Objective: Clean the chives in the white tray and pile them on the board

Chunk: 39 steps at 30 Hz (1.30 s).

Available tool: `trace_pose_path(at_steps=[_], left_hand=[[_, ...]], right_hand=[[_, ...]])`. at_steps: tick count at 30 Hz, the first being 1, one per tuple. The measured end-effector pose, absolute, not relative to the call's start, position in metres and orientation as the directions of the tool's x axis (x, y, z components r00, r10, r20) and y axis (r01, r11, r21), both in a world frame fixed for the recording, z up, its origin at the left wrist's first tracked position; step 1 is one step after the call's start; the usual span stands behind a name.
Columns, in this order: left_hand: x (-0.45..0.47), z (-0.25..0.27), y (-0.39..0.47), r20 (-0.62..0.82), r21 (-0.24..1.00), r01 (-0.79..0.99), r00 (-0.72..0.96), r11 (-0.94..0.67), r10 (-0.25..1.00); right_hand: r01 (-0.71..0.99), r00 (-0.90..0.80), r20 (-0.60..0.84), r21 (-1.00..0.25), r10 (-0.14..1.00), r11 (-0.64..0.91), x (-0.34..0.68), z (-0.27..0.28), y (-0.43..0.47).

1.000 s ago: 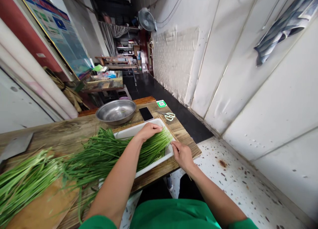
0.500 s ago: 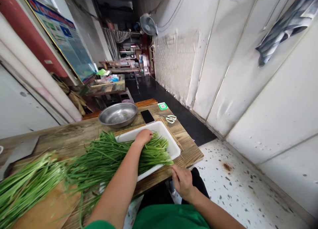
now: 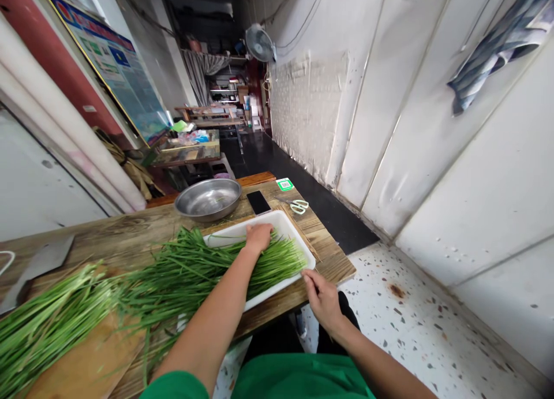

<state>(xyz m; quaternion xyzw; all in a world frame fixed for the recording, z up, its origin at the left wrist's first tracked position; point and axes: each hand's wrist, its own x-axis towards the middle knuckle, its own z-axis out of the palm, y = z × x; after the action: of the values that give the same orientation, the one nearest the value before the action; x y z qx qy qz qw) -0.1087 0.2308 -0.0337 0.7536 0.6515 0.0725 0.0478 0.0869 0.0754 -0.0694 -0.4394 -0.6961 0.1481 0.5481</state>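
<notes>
A long bundle of garlic chives (image 3: 203, 266) lies in a white plastic tray (image 3: 308, 260), its leafy ends spilling over the left side onto the table. My left hand (image 3: 259, 237) is closed over the chives near the tray's far rim; its fingertips are mostly hidden. At the near right corner of the tray is my right hand (image 3: 322, 295), its thumb and fingers pinched together by the cut ends. Whatever is in that pinch is too small to make out. More chives (image 3: 56, 324) rest on a brown board (image 3: 93, 358) at the left.
Beyond the tray stand a steel basin (image 3: 208, 200), a phone (image 3: 258, 202), scissors (image 3: 298, 206) and a green code card (image 3: 284, 184). A cleaver (image 3: 43, 263) lies at the left of the wooden table (image 3: 130, 228). A white wall (image 3: 411, 156) runs along the right.
My right hand has risen slightly to the tray's corner. My left hand has shifted a little right, and the stalk ends that overhung the near rim now lie inside the tray.
</notes>
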Motion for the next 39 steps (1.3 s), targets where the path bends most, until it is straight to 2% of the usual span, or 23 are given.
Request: trace_pose_path(at_steps=[3,5,12,16,18,21,27,39], left_hand=[[-0.108,-0.028,0.231,0.096,0.186,0.966,0.165,-0.180,0.982],[-0.109,-0.023,0.231,0.136,0.247,0.951,0.157,-0.187,0.978],[-0.113,-0.004,0.229,0.155,0.584,0.771,0.202,-0.255,0.967],[-0.109,0.002,0.222,0.047,0.839,0.529,0.167,-0.130,0.985],[-0.107,0.004,0.220,0.022,0.912,0.402,0.158,-0.085,0.987],[-0.103,0.004,0.219,0.008,0.948,0.313,0.130,-0.049,0.991],[-0.099,0.005,0.218,0.051,0.957,0.273,0.161,-0.094,0.986],[-0.097,0.009,0.217,-0.050,0.990,0.135,0.142,0.031,0.989]], right_hand=[[0.438,-0.042,0.565,-0.731,0.824,0.523,0.090,-0.060,0.081],[0.449,-0.075,0.524,-0.742,0.848,0.498,0.093,-0.054,0.085],[0.543,-0.152,0.458,-0.701,0.876,0.462,0.097,-0.037,0.102],[0.577,-0.172,0.459,-0.670,0.872,0.467,0.097,-0.031,0.112],[0.583,-0.174,0.464,-0.662,0.868,0.471,0.098,-0.030,0.117],[0.586,-0.171,0.469,-0.659,0.867,0.472,0.099,-0.031,0.121],[0.593,-0.180,0.457,-0.656,0.871,0.467,0.100,-0.031,0.123],[0.600,-0.188,0.481,-0.634,0.857,0.487,0.100,-0.031,0.122]])
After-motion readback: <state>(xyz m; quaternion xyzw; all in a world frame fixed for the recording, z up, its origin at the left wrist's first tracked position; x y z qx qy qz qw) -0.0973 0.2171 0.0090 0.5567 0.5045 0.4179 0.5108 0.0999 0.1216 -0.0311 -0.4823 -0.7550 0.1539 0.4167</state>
